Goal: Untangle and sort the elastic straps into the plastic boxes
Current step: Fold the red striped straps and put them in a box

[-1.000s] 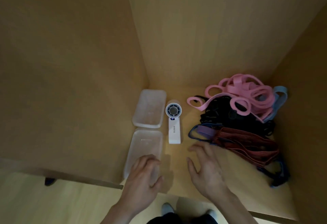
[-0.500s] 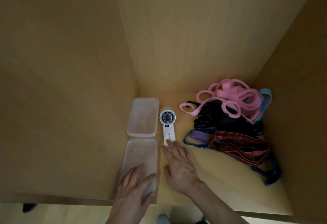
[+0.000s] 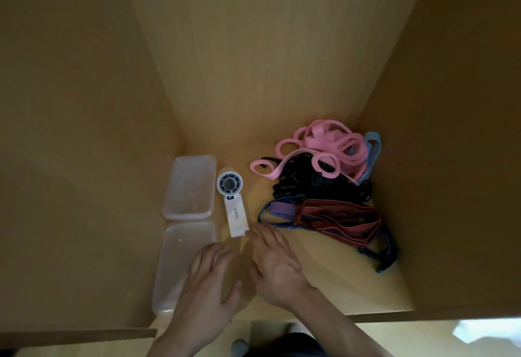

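Where the left wall [image 3: 84, 159] of the wooden compartment meets the shelf floor [image 3: 324, 277], two clear plastic boxes lie end to end, just beside each other: the far box [image 3: 191, 187] toward the back and the near box [image 3: 180, 258] toward the open front. Over the near box's right side sits the left hand [image 3: 210, 280], palm down, its fingers relaxed and lightly spread with the thumb out to the right, gripping nothing; whether it actually touches the box cannot be told. Just right of the boxes a white handheld fan [image 3: 232, 204] lies flat, its round grille toward the back and its handle pointing to the front. The right hand [image 3: 275, 261] is beside the left one, palm down, fingers straight and close together, with the fingertips [image 3: 253, 234] at the near end of the fan's handle, seemingly touching it. Further right, well apart from both boxes, the elastic straps sit in one tangled heap in the back right corner. The pink straps [image 3: 329, 145] loop over the top and back, and the black straps [image 3: 304, 179] lie under them in the middle. A purple strap [image 3: 282, 208] and the red striped straps [image 3: 338, 217] lie along the front. A light blue strap [image 3: 373, 145] leans beside the right wall [image 3: 451, 159], and a dark blue strap [image 3: 386, 255] trails from the heap toward the front.
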Demonstrator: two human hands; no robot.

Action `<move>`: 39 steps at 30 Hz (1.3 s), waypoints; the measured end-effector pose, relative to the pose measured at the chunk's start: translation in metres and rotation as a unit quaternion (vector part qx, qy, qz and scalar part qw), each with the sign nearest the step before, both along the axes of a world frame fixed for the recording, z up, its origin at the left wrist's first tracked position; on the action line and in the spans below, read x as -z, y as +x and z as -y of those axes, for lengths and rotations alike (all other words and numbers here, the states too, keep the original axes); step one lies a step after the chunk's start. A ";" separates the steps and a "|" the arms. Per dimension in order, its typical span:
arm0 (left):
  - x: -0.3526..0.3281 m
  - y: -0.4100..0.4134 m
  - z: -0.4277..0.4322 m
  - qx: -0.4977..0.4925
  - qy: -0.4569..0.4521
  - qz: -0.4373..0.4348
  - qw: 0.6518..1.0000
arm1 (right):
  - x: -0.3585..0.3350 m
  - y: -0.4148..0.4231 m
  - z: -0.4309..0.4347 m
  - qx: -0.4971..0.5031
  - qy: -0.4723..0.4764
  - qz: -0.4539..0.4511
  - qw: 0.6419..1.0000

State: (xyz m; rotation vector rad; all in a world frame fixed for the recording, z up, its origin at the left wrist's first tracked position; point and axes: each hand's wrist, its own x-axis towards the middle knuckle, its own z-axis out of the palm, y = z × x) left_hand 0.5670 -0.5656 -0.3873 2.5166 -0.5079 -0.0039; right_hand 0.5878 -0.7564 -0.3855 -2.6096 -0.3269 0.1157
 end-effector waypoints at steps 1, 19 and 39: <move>-0.002 0.003 0.011 0.008 -0.010 0.001 1.000 | -0.002 -0.006 0.008 0.010 0.008 0.004 1.000; -0.028 0.036 0.141 0.041 -0.089 -0.102 0.990 | -0.017 -0.011 0.176 0.248 0.007 0.091 0.964; -0.040 0.034 0.058 0.078 -0.110 -0.232 0.963 | -0.035 0.020 0.151 0.328 0.058 0.073 0.940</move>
